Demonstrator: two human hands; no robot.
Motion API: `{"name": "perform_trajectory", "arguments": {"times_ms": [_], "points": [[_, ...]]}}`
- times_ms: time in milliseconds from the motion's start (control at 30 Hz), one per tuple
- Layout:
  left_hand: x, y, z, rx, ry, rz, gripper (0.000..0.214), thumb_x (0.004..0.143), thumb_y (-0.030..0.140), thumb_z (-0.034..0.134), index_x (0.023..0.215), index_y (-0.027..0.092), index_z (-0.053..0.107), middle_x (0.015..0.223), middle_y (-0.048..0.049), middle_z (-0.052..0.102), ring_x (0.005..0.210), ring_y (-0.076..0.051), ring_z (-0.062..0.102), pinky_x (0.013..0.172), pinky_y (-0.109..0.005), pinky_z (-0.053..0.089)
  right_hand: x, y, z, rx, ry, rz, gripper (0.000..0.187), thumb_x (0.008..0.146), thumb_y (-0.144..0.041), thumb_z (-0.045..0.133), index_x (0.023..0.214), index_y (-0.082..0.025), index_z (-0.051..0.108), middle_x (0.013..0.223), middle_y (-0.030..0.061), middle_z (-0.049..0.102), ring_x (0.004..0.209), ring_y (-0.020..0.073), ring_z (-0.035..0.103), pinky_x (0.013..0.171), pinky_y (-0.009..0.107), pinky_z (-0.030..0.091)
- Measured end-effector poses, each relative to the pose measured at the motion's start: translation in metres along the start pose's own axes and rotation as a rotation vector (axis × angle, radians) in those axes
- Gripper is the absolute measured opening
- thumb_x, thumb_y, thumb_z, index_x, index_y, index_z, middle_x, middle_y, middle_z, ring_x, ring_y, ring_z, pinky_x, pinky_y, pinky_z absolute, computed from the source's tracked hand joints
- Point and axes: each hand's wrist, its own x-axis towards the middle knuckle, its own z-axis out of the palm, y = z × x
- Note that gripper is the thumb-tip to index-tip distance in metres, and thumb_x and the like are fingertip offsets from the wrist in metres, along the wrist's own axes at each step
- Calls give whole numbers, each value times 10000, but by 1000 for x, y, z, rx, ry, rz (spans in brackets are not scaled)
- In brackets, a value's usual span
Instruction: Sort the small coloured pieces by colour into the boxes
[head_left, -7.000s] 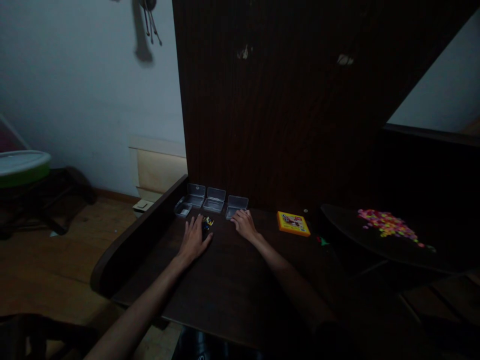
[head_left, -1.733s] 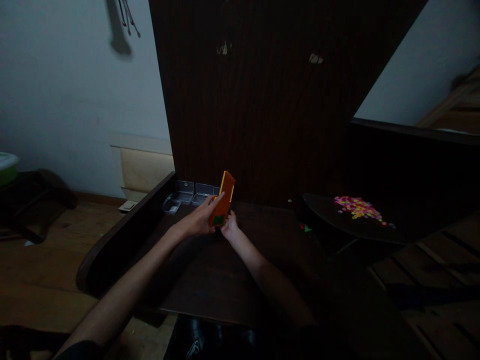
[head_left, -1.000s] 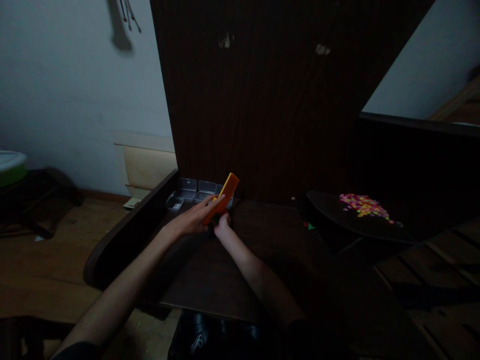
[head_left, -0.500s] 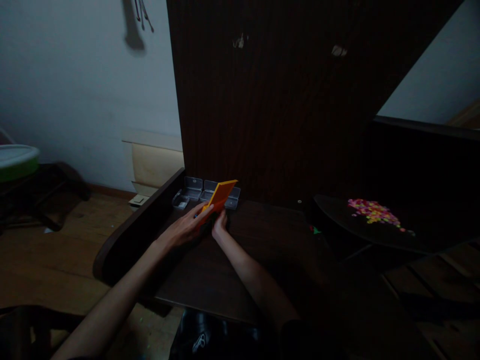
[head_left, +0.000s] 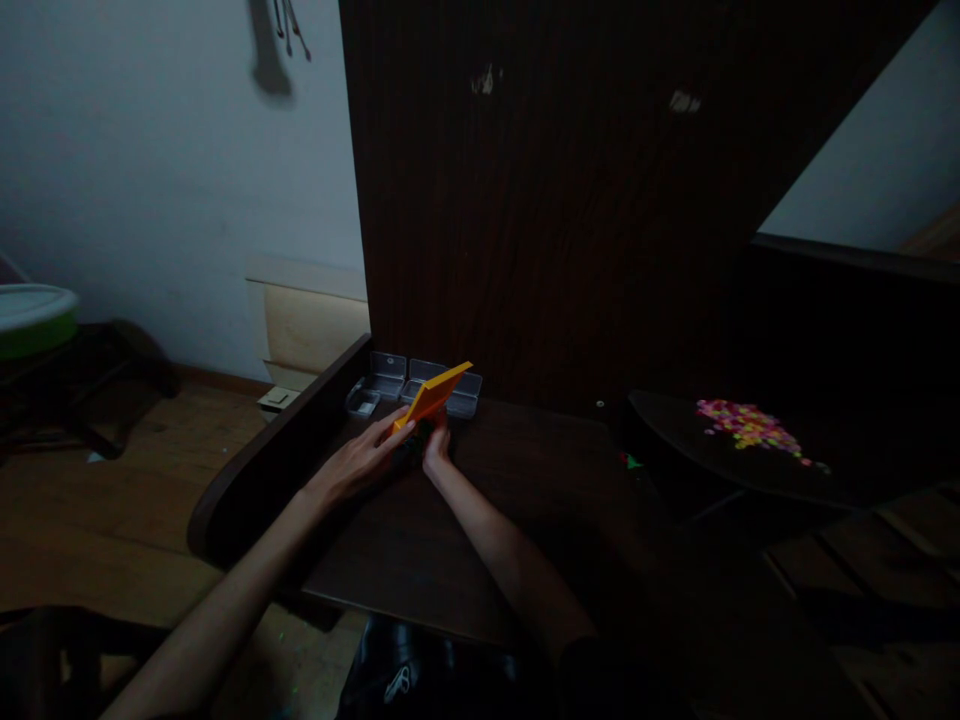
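Orange flat box [head_left: 435, 392] is held up off the dark wooden table [head_left: 420, 545], tilted, its low corner toward the left and its far end raised. From the near edge both bare forearms run forward over the tabletop. The left hand [head_left: 358, 462] lies with its fingers stretched long and grasps the box's low corner at the fingertips. The right hand [head_left: 436, 450] comes up just beneath the box and touches its underside; it is too dark to tell whether its fingers are closed on it. Small dark pieces sit on the table under the box, too dim to identify. Just beyond, small clear plastic cases [head_left: 390, 372] stand in a row against a tall dark wooden panel [head_left: 555, 200]. Off to the right, well apart, a small green piece [head_left: 634, 462] lies on the table, and a heap of colourful small pieces [head_left: 746, 425] rests on a round dark tabletop [head_left: 697, 470]. At far left a green-rimmed basin [head_left: 30, 315] sits on a low stand.
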Motion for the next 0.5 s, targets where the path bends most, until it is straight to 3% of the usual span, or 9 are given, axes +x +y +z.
{"name": "perform_trajectory", "arguments": {"times_ms": [167, 367, 500], "points": [[-3, -2, -1, 4, 2, -9, 825, 848, 7, 458, 1513, 311, 77, 1561, -133, 227, 1372, -283, 388, 1012, -407, 500, 2, -3, 0, 40, -30, 25, 318, 821, -397, 338, 770, -199, 582, 751, 20, 699, 757, 168, 645, 764, 299, 536], [-4, -3, -1, -23, 59, -8, 860, 839, 0, 467, 1511, 335, 48, 1546, -140, 259, 1341, -294, 432, 986, -421, 521, 2, -3, 1, 23, -49, 26, 382, 848, -395, 272, 755, -209, 591, 773, 36, 703, 841, 177, 655, 791, 309, 536], [-5, -6, 0, -20, 35, 1, 871, 836, -10, 470, 1511, 330, 38, 1551, -140, 246, 1356, -293, 411, 990, -421, 521, 0, -3, 0, -37, -45, -1, 404, 856, -406, 274, 768, -192, 605, 762, 37, 699, 848, 170, 649, 782, 291, 524]]}}
